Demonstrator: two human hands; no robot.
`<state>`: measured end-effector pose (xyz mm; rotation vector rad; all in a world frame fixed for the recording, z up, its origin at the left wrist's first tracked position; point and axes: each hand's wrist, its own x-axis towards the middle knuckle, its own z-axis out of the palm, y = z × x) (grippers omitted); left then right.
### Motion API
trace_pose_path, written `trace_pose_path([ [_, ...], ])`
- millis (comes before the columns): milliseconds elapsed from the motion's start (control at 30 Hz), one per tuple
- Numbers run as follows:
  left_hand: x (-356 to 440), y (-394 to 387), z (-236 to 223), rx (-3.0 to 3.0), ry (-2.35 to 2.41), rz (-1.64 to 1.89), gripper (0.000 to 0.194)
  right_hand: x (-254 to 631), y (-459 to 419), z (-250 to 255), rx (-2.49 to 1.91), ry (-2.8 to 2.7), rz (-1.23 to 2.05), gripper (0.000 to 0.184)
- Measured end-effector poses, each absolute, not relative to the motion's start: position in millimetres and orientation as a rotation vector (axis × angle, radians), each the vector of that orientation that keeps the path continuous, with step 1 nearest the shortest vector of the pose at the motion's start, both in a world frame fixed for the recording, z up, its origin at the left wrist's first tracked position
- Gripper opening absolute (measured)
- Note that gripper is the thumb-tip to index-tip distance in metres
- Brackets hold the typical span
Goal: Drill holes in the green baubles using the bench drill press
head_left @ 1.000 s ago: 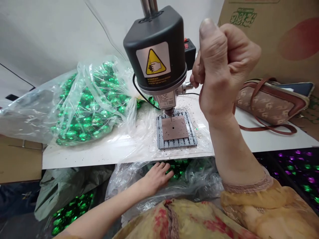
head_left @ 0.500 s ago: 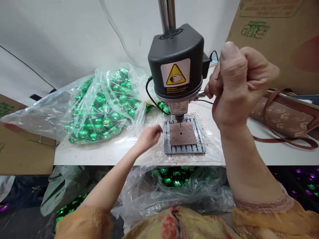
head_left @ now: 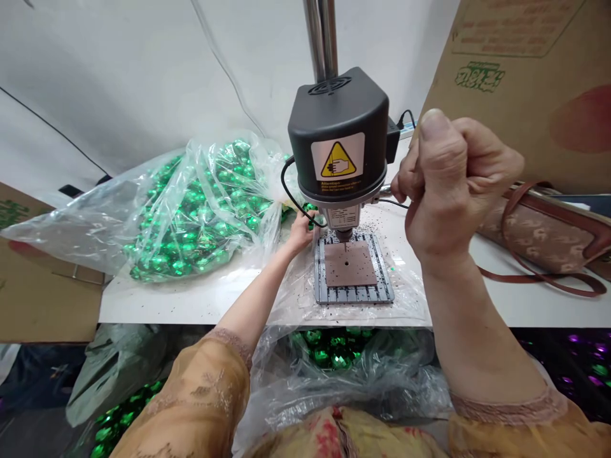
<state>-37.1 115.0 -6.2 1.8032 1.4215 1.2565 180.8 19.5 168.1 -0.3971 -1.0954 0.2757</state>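
Note:
My right hand (head_left: 446, 184) is wrapped in a fist around the feed handle of a small black bench drill press (head_left: 340, 137); the fingers hide most of the handle. My left hand (head_left: 300, 234) reaches in left of the drill, its fingers around a shiny green faceted bead (head_left: 311, 217) by the mouth of a clear plastic bag (head_left: 191, 210). Part of those fingers is hidden. Under the drill chuck (head_left: 344, 234) lies a brown square block (head_left: 351, 273) with one dark hole, on the slotted metal base (head_left: 389, 294). No bead sits in the hole.
Dark shavings dot the white table (head_left: 157, 302). A brown patterned handbag (head_left: 548, 226) and a cardboard box (head_left: 520, 102) stand at the right, another box (head_left: 42, 286) at the left. Below the table edge is an opened plastic bag of green beads (head_left: 334, 350). A black cable loops beside the drill.
My left hand has moved forward and right, from beside the base to the beads at the bag's mouth. My right hand stays on the handle. The view has shifted slightly.

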Motion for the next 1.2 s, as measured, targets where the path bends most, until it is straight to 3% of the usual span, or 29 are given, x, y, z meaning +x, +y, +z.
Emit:
trace_pose_path([
  [333, -55, 18, 23, 0.995, 1.096, 1.223, 0.051, 179, 13, 168, -0.44, -1.082, 0.297, 0.053],
  [567, -19, -9, 10, 1.264, 1.078, 1.199, 0.064, 181, 18, 164, -0.524, -1.119, 0.261, 0.055],
  [1200, 16, -2, -11, 1.855, 1.248, 1.107, 0.057, 181, 9, 167, -0.487, -1.111, 0.305, 0.051],
])
